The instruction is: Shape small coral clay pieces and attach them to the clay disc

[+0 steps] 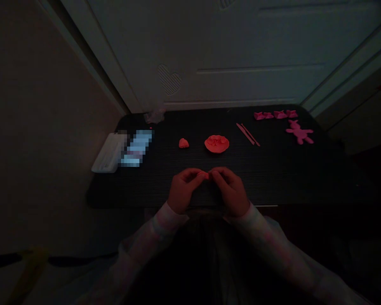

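My left hand (183, 188) and my right hand (230, 188) meet near the front edge of the dark table. Both pinch a small piece of orange-red modelling clay (203, 175) between thumbs and fingertips; its shape is partly covered by the fingers. Just beyond the hands sits a shallow orange-red clay bowl (216, 148) with several small clay pieces inside it. To the left of the bowl lies a loose lump of the same clay (183, 143). Two thin modelling tools (248, 134) rest side by side to the bowl's right.
A pink rabbit-shaped figure (299, 132) lies at the right, with several pink folded pieces (275, 115) behind it. At the left are a white tray (109, 153), a blurred-out bright screen (136, 148) and a crumpled clear wrapper (155, 116). A white panelled door (228, 51) stands behind the table (139, 190).
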Motion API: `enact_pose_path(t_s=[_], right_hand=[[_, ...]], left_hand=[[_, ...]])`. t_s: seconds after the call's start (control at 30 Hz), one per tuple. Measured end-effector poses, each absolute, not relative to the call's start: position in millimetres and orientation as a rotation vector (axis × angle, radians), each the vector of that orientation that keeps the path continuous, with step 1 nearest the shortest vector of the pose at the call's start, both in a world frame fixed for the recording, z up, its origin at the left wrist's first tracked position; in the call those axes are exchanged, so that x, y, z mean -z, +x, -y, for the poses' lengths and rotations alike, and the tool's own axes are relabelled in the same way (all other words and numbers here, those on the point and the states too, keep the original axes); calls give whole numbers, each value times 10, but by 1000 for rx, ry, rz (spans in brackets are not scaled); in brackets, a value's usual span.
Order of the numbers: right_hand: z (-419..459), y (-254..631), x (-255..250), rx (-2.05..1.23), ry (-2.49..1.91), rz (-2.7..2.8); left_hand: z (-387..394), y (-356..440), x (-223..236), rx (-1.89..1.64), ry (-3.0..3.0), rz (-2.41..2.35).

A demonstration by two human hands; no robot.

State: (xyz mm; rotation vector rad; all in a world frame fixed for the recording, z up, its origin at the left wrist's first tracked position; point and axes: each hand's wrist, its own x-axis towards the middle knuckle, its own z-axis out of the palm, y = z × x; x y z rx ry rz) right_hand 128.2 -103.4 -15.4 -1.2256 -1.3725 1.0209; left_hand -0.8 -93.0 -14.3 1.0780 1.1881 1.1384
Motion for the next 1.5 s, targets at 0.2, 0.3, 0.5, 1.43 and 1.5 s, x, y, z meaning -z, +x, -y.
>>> enact_pose_path(t_s=[0.2, 0.3, 0.5, 1.43, 1.5], right_hand=[[1051, 1269, 177, -936, -1172, 1486], [1044, 1269, 156, -859, -1164, 1572], [1024, 1277, 123, -836, -1188, 1583], [1001, 1291, 157, -1027, -1258, 1398], [1003, 1293, 149, -1025, -1264, 1417]], left_hand=[[912, -9, 195, -1184, 991, -1145], [911, -8, 194, -1185, 972, -1145], [905, -9, 199, -1193, 961, -1126], [921, -18, 184, -1147, 1068, -1187], [925, -18, 185, -1147, 1075, -1190]])
